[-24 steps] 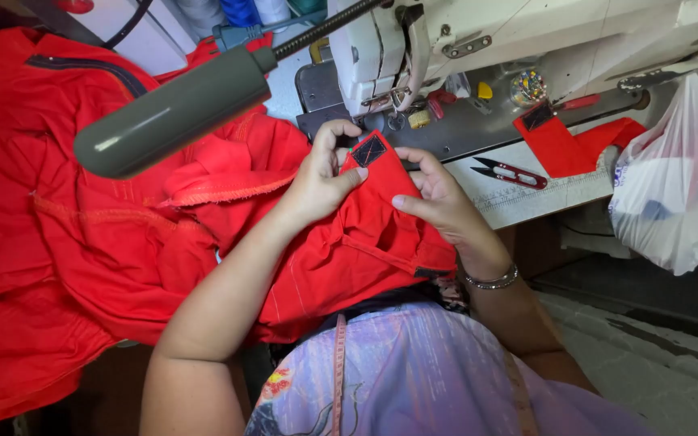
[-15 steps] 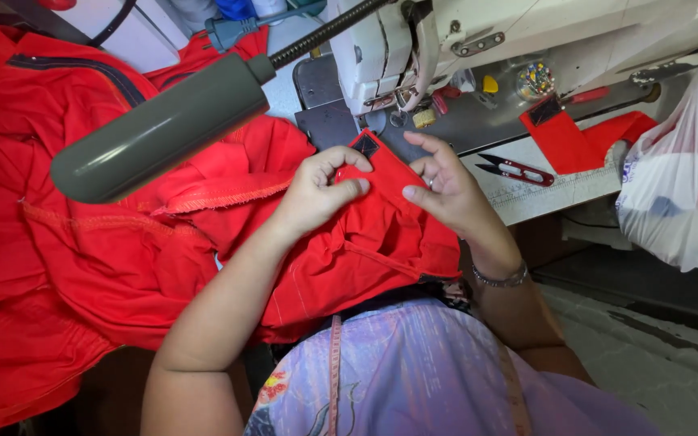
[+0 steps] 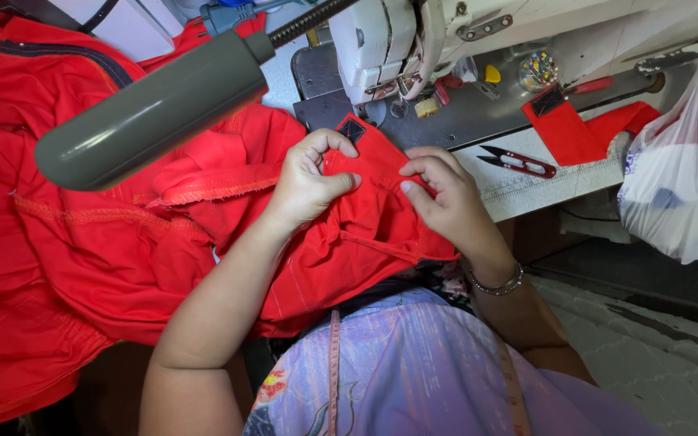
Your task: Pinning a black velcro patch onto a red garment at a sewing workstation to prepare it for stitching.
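Observation:
A large red garment [image 3: 107, 242] is spread over the table and my lap. My left hand [image 3: 309, 182] pinches a fold of the red fabric just below a small black patch [image 3: 352, 130] sewn on it. My right hand [image 3: 442, 198] presses its fingertips on the same fold, a little to the right. Both hands sit just in front of the white sewing machine [image 3: 389, 40] and its needle area.
A grey lamp head [image 3: 147, 113] hangs over the cloth at the left. Red thread snips [image 3: 519, 163] lie on the table by a ruler strip. A small red piece with a black patch [image 3: 563, 129] lies at the right. A white plastic bag [image 3: 684, 169] hangs at the table's right end.
Both hands have shifted slightly along the fold; my left thumb and fingers have closed tighter on the fabric and the right fingertips now press flat beside them.

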